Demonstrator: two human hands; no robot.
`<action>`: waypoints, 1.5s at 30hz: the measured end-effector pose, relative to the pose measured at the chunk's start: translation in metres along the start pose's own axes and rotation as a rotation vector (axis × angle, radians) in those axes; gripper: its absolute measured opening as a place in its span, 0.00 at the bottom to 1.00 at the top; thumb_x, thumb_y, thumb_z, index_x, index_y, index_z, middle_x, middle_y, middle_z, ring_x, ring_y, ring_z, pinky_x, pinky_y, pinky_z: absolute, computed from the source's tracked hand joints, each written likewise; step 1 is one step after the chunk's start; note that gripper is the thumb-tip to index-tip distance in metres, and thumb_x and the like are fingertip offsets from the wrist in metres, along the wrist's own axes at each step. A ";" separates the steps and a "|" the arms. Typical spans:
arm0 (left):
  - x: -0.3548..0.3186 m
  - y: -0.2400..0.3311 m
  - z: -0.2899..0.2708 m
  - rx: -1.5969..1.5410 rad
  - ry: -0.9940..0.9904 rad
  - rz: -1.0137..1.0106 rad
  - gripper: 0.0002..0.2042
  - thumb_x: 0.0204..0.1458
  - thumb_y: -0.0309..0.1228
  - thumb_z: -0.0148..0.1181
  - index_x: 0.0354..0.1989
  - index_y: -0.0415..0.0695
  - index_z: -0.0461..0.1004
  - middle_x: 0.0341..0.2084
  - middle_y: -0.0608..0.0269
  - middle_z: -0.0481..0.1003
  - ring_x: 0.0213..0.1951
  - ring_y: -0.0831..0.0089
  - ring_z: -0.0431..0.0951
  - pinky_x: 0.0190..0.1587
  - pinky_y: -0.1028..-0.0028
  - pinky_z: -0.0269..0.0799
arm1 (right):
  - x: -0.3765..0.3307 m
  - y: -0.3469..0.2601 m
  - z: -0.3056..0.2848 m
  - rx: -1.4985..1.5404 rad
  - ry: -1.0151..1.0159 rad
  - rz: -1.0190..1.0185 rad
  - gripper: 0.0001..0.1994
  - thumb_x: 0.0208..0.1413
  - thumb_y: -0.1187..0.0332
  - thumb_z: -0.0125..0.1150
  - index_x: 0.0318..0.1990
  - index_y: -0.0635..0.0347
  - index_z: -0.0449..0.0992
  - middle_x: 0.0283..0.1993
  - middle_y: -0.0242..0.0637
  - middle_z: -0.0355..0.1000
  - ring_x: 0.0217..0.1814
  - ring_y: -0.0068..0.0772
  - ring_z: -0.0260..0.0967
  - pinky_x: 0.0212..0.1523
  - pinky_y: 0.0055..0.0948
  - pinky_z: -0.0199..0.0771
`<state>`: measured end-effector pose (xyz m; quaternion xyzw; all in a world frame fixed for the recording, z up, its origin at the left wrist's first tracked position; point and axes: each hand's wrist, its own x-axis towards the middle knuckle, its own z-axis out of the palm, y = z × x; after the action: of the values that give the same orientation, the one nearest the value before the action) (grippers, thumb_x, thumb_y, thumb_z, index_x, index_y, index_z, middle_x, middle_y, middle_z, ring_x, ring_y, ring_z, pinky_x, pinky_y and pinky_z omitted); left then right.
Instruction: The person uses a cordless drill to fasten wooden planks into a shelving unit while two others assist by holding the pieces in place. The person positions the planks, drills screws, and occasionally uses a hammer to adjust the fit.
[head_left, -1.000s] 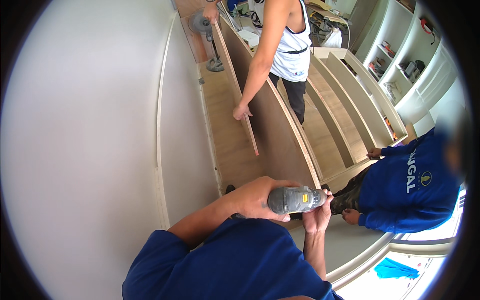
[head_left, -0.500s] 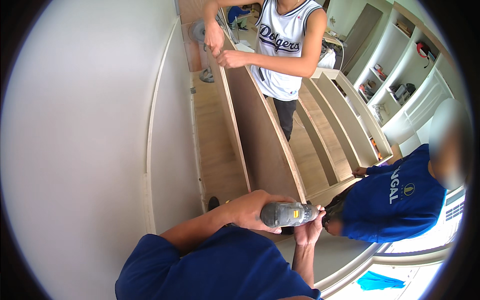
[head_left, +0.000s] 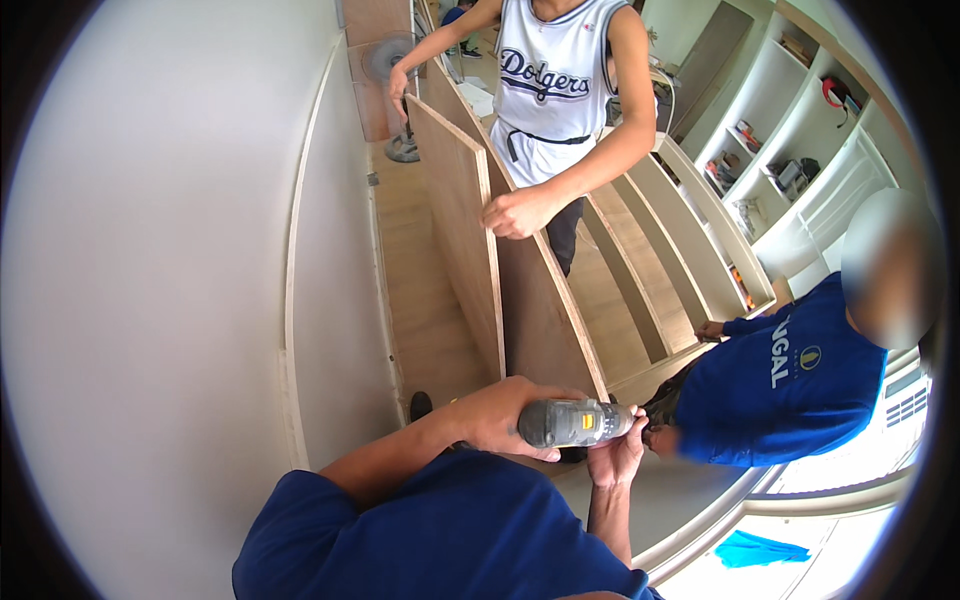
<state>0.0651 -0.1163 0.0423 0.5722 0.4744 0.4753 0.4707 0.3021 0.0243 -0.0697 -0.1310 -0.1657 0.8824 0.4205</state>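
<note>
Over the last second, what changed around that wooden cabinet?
The person in the white jersey came closer and now grips the upright plywood panel with both hands. The left hand and right hand stayed on the power drill.

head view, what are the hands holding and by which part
A grey power drill: the left hand wraps the rear of its body, the right hand supports its front end from below.

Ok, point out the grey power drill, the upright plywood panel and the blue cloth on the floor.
grey power drill (head_left: 570,422), head view, on its motor body.
upright plywood panel (head_left: 462,225), head view, on its broad face.
blue cloth (head_left: 762,549), head view, on its middle.
</note>
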 end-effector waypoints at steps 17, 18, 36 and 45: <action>0.017 0.003 -0.007 -0.028 -0.064 -0.052 0.36 0.47 0.28 0.81 0.67 0.40 0.72 0.50 0.61 0.84 0.49 0.77 0.82 0.55 0.72 0.76 | -0.011 0.001 -0.008 0.038 -0.035 -0.034 0.11 0.65 0.60 0.67 0.50 0.49 0.78 0.52 0.29 0.77 0.58 0.40 0.76 0.61 0.52 0.77; 0.020 0.005 -0.008 -0.037 -0.082 -0.050 0.36 0.47 0.28 0.81 0.67 0.40 0.72 0.50 0.61 0.84 0.49 0.77 0.82 0.55 0.72 0.77 | -0.012 0.000 -0.006 0.029 -0.036 -0.046 0.11 0.65 0.60 0.67 0.50 0.49 0.78 0.53 0.30 0.77 0.58 0.42 0.76 0.61 0.52 0.77; 0.029 0.016 -0.020 -0.105 -0.120 -0.189 0.39 0.44 0.28 0.83 0.67 0.39 0.71 0.48 0.60 0.83 0.47 0.75 0.82 0.55 0.73 0.76 | -0.010 0.003 -0.005 0.060 -0.067 -0.127 0.09 0.64 0.63 0.69 0.47 0.53 0.81 0.50 0.40 0.82 0.54 0.43 0.79 0.60 0.51 0.79; 0.037 0.013 -0.022 0.010 -0.131 -0.150 0.40 0.41 0.32 0.85 0.65 0.38 0.73 0.48 0.60 0.84 0.44 0.77 0.83 0.51 0.74 0.78 | -0.012 0.006 -0.005 0.074 -0.087 -0.160 0.10 0.63 0.62 0.70 0.48 0.55 0.81 0.51 0.42 0.81 0.54 0.43 0.79 0.57 0.48 0.80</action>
<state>0.0484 -0.0796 0.0607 0.5673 0.4866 0.3977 0.5322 0.3070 0.0125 -0.0760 -0.0634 -0.1607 0.8562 0.4869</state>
